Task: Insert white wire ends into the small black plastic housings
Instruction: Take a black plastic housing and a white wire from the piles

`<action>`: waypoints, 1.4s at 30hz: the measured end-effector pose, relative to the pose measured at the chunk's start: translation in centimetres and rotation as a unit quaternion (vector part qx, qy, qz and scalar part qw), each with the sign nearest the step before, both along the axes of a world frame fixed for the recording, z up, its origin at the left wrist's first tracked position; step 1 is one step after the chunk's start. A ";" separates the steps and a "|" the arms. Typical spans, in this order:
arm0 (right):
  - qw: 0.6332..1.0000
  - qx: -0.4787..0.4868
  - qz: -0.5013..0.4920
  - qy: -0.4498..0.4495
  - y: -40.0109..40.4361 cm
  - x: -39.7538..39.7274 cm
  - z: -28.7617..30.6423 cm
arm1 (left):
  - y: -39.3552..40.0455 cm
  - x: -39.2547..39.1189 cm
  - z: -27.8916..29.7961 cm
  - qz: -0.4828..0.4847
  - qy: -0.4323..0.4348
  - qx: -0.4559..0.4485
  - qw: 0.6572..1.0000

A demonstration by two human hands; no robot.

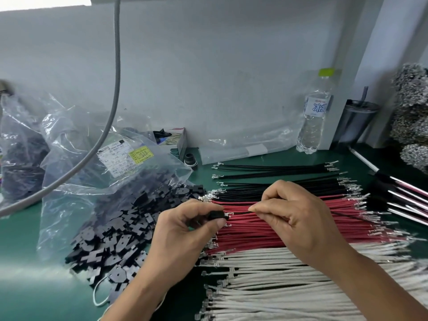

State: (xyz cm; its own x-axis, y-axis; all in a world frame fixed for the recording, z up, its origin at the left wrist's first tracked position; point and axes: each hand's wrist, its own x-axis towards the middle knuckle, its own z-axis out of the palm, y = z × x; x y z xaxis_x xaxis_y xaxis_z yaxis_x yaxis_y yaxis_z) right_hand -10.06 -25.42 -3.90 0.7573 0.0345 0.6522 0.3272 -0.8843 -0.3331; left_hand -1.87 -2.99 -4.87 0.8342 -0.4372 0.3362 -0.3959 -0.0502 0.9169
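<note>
The left hand is pinching a small black plastic housing between thumb and curled fingers, holding it just above the near end of the red wires, with its open side seemingly turned toward the person's right. The right hand is pinching a thin dark wire between thumb and forefinger, the other fingers curled loosely behind; the wire looks black rather than white, though it is too thin to be sure. Its metal terminal is pointing left and is sitting right at the mouth of the housing, touching it or nearly so; whether it has started to enter cannot be told. The wire's long axis is running left to right, almost level, in line with the housing, so the coming move is likely turning on a short push along that axis, right hand toward left, while the left hand is keeping the housing steady. The white wires that the task names are lying in a broad fan nearest the person, below both hands and partly under the right forearm, parallel to the red ones, terminals toward the left. The black wires are lying beyond the red. A heap of loose black housings is spilling from a clear plastic bag onto the green mat, just beside the left hand, which is the nearer one to it.
</note>
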 end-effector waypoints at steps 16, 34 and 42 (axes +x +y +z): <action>0.998 -0.056 0.013 0.019 0.9 -0.2 0.9 | 0.1 -0.1 0.2 -0.037 0.008 0.006 0.999; 1.000 -0.017 0.014 0.009 2.4 0.2 0.1 | -0.1 -0.5 -0.1 -0.015 0.009 0.022 1.000; 0.998 -0.052 0.020 -0.018 2.8 0.5 -0.2 | -0.1 -0.7 -0.1 -0.018 -0.027 0.038 0.999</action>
State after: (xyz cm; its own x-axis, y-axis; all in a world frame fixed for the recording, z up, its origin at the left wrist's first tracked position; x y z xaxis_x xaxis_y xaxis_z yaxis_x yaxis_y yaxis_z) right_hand -9.55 -22.65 -4.09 0.7306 0.1331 0.6697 0.3723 -0.8999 -0.2272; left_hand -2.55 -3.08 -4.94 0.7991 -0.4928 0.3444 -0.4466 -0.1031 0.8888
